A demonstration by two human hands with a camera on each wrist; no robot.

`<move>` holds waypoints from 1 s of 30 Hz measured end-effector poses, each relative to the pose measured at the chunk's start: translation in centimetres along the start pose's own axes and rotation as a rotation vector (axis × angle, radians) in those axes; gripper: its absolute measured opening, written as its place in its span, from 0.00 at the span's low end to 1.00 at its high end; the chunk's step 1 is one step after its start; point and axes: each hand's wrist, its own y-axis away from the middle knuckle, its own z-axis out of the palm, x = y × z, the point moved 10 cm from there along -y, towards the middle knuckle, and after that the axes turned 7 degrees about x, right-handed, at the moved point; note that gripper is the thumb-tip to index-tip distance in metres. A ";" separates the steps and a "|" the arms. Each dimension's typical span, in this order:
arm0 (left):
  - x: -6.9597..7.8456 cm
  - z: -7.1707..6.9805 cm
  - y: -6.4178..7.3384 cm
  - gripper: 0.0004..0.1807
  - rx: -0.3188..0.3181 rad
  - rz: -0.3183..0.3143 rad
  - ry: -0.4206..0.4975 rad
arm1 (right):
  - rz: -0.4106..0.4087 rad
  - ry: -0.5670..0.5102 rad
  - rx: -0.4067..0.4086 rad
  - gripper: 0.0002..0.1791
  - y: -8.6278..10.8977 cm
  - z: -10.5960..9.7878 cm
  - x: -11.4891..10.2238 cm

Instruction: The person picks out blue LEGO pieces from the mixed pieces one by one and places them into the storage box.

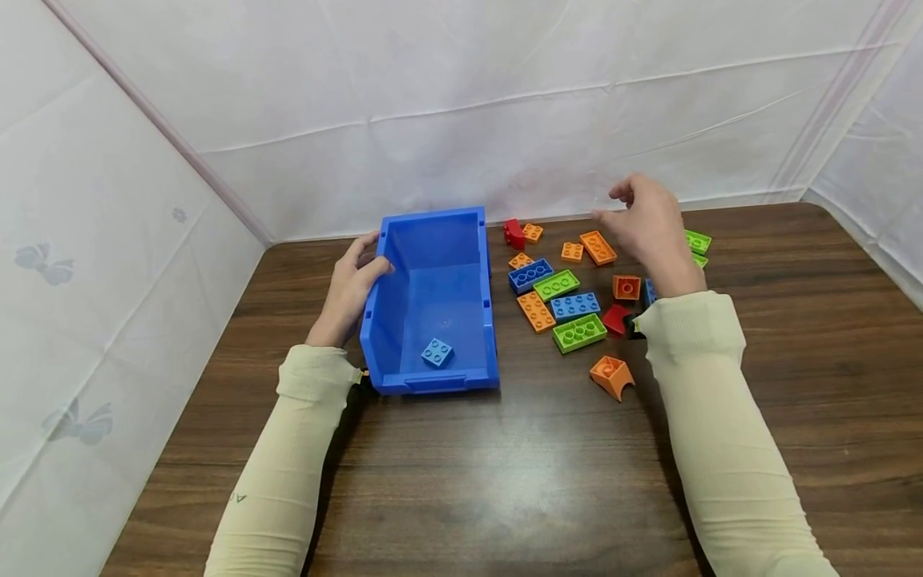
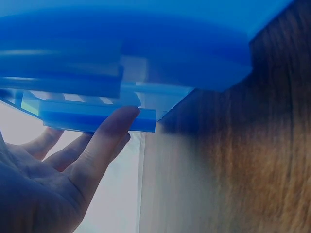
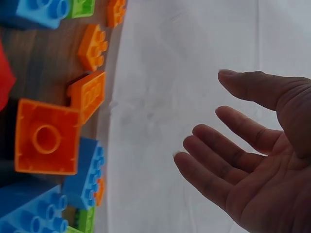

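Head view: gripping one bin [image 1: 443, 296] with left hand [image 1: 349, 290], one brick [image 1: 437, 353] inside; hovering, right hand [image 1: 649, 228] loose, near perhaps sixteen bricks [image 1: 574, 306].

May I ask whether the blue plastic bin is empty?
It is not empty: one light-blue square plastic brick lies inside the blue plastic bin.

The left hand [image 1: 349, 292] grips the rim of a blue plastic bin [image 1: 449, 296] holding one four-stud blue brick [image 1: 437, 353]; multicoloured toy bricks [image 1: 575, 306] lie scattered beside it, near the right hand [image 1: 649, 228].
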 end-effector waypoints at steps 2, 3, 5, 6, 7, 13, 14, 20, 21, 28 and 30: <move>0.0 0.0 0.0 0.40 0.002 0.003 0.001 | 0.010 0.007 0.003 0.32 -0.2 0.1 0.5; 0.1 0.0 -0.1 0.40 0.004 0.004 0.002 | 0.016 0.010 0.005 0.32 -0.2 0.1 0.8; 0.1 0.0 -0.1 0.40 0.005 0.006 0.004 | 0.025 0.013 0.009 0.31 -0.4 0.2 1.3; 0.1 0.0 0.0 0.40 0.006 0.007 0.004 | 0.028 0.017 0.011 0.30 -0.4 0.2 1.5; 0.1 0.0 0.0 0.40 0.007 0.008 0.005 | 0.032 0.017 0.010 0.29 -0.5 0.2 1.8; 0.2 -0.1 0.1 0.40 0.006 0.009 0.002 | 0.062 0.020 -0.001 0.29 -0.7 0.5 3.1; 0.2 -0.2 0.1 0.40 0.006 0.009 0.000 | 0.066 0.022 -0.001 0.29 -0.7 0.5 3.3; 0.3 -0.3 0.2 0.40 0.014 0.010 -0.004 | 0.065 0.017 0.020 0.27 -0.9 0.6 4.2; 0.3 -0.3 0.2 0.40 0.015 0.010 -0.005 | 0.061 0.010 0.030 0.26 -0.9 0.6 4.3; 0.6 -0.1 0.3 0.40 0.014 0.009 -0.009 | 0.069 0.001 0.072 0.22 -0.8 0.5 5.8; 0.6 -0.1 0.3 0.40 0.013 0.008 -0.009 | 0.085 0.010 0.057 0.22 -0.8 0.7 6.2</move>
